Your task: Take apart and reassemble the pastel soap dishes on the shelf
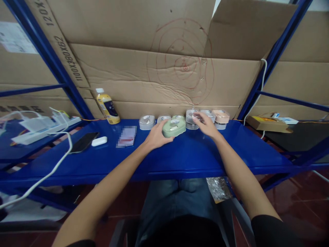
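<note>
My left hand (156, 135) is closed around the left end of a rounded green plastic box (174, 128), held just above the blue table. Behind it, another green box (179, 119) shows partly. My right hand (206, 125) has its fingers stretched and apart. Its fingertips are at a stack of two grey boxes (191, 120); whether they touch is unclear. A clear-lidded grey box (210, 114) stands partly behind that hand, beside a peach box (221, 116) stacked on a darker one. Further left sit a grey box (147, 122) and a second, partly hidden grey box (163, 118).
On the blue table (180, 161) stand a yellow bottle (108, 106), a phone with a blurred screen (126, 136), a white earbud case (99, 141) and a dark phone (84, 142). A white cable (61, 164) crosses the left edge. Cardboard (128, 68) walls the back.
</note>
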### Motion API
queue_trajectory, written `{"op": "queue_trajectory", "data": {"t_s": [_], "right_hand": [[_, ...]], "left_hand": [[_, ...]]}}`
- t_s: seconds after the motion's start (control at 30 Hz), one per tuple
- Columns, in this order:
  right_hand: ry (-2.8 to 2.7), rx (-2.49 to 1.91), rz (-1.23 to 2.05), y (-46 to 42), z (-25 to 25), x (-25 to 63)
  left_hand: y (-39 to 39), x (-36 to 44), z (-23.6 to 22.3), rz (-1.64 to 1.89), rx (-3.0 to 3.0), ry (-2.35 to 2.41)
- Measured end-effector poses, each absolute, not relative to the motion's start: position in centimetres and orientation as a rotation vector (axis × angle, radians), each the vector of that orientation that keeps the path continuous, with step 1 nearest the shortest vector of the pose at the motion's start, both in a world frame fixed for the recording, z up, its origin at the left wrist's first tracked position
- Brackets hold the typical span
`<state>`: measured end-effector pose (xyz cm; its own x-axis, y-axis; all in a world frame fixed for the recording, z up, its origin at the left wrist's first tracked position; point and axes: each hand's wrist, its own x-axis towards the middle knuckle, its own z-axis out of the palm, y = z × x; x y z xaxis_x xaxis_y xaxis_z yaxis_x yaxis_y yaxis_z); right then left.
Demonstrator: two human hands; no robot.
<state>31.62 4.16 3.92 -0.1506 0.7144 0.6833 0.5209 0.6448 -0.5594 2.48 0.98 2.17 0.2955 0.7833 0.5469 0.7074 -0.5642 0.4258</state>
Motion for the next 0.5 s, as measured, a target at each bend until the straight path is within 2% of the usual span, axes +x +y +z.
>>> {"op": "queue_trajectory", "data": {"t_s": [0.1, 0.17, 0.33, 0.5], "right_hand": [[-1.639, -1.013, 0.117, 4.5, 4.7, 32.6], [-1.534, -1.029, 0.053, 4.9, 4.8, 33.3], [-1.391, -1.093, 0.009, 6.0, 4.2, 34.0], [-1.402, -1.133, 0.039, 6.0, 4.2, 33.9]], "left_hand": [[1.6, 2.8, 3.4, 1.379, 2.275, 1.524], [2.6, 3.8, 4.3, 1.428, 2.174, 1.667], [6.2, 8.5, 6.0, 1.139, 2.164, 1.967], [8.6, 12.5, 5.7, 0.995, 2.219, 2.104]]}}
